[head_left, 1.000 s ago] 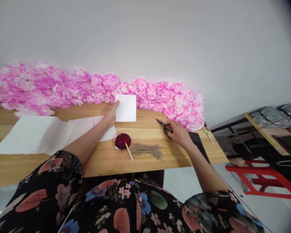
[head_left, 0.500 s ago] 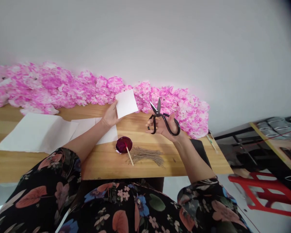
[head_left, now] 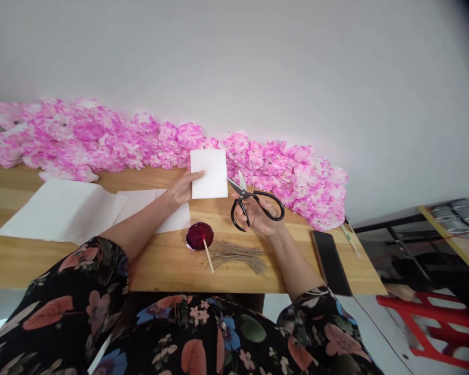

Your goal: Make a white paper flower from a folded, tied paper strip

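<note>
My left hand (head_left: 183, 188) pinches a white square of paper (head_left: 211, 174) by its left side, thumb across the front. Black-handled scissors (head_left: 243, 194) are in my right hand (head_left: 258, 216), fingers through the loops. Their blades are spread and point up and left, with one tip close to the paper's right edge; whether it touches I cannot tell. Below the hands sits a small dish of dark red liquid (head_left: 195, 233) with a wooden stick (head_left: 208, 255) resting in it. A bundle of thin brown twigs or wires (head_left: 238, 253) lies beside the dish.
Larger white sheets (head_left: 62, 208) lie at left on the wooden table (head_left: 160, 276). Pink-and-white paper flowers (head_left: 140, 143) line the wall. A black phone (head_left: 330, 260) and a thin brush-like tool (head_left: 350, 239) lie at right. A red stool (head_left: 433, 317) stands beyond the table's right end.
The scissors have moved left and down, and their blades have turned toward the paper. The paper has been turned upright, with my left thumb now over its front.
</note>
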The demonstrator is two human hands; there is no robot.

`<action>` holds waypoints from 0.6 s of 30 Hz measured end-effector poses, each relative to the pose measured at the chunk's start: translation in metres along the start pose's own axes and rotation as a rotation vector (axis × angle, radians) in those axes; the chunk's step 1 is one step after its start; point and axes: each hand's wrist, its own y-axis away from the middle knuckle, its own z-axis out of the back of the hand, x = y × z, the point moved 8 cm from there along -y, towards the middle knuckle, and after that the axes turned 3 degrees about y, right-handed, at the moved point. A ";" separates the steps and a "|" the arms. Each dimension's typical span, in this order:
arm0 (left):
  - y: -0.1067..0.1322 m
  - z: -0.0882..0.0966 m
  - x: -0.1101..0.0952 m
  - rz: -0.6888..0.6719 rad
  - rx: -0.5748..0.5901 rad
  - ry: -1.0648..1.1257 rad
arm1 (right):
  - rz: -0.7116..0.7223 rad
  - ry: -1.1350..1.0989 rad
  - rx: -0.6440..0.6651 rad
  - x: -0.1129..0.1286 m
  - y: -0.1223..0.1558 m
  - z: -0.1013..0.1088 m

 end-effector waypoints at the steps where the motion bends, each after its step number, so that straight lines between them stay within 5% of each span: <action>1: 0.000 0.001 0.004 0.028 -0.015 -0.018 | 0.005 0.001 -0.005 0.000 0.000 0.001; 9: -0.006 0.000 -0.005 -0.057 -0.091 0.080 | 0.032 -0.091 0.169 0.002 0.003 -0.016; 18: -0.004 -0.009 -0.013 -0.097 -0.028 0.049 | -0.023 -0.076 0.174 -0.003 0.002 -0.021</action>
